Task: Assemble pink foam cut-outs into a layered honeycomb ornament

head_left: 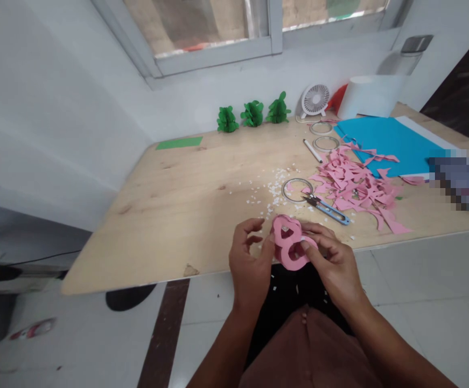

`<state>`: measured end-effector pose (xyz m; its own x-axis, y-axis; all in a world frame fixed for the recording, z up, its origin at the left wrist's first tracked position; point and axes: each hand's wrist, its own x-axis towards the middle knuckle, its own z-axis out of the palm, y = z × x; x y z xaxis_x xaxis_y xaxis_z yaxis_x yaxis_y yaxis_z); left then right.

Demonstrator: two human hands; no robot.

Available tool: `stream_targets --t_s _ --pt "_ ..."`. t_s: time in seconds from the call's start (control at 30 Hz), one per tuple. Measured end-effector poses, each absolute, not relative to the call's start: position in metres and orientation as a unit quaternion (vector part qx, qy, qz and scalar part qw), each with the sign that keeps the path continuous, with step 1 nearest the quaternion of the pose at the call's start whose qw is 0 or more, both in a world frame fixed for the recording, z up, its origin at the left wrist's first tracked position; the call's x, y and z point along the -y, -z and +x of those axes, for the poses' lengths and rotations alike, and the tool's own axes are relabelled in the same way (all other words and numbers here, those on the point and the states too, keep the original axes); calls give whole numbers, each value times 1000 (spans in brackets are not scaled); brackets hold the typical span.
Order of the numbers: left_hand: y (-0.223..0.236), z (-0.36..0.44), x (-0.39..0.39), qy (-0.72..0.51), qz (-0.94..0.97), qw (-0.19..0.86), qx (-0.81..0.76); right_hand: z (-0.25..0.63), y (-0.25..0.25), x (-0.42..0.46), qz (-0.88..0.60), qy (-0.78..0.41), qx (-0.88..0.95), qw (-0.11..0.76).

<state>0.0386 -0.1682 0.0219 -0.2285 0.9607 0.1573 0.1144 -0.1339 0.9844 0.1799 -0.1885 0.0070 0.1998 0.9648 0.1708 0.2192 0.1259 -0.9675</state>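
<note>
A pink paper cutout (294,263), with heart-like and rounded openings and what look like several layers, is held just over the table's front edge. My right hand (335,264) grips its right side, thumb on the front and fingers behind. At its left side is my left hand (250,264), fingers curled and apart from the thumb; the thumb tip lies at the paper's edge, and whether it touches cannot be made out. Just beyond the hands lie blue-handled thread snips (329,209) and a metal ring (297,190) among small white paper bits (277,189).
Pink paper scraps (349,180) are heaped on the wooden table (169,215), near blue sheets (387,143), two more rings (326,143) and a marker (312,151). Along the wall stand three green paper figures (252,113) and a small fan (315,100). A green strip (179,143) lies back left.
</note>
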Motion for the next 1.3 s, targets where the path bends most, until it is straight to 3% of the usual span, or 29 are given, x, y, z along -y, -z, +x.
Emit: stream_targets --t_s 0.1,0.27,0.9,1.1,1.3 --pt "-25 41 177 -543 645 188 -504 179 -6 189 -557 -362 514 543" --pt "-26 47 179 -474 742 85 -468 177 -9 190 -548 -348 536 539" --pt "-30 47 174 -432 785 -23 -444 182 -9 198 -539 -170 681 465" --pt "-35 47 175 -423 788 -1 -446 181 -8 199 -536 -193 674 470" --pt "-39 37 168 -450 747 96 -480 182 -12 197 -541 -290 625 483"
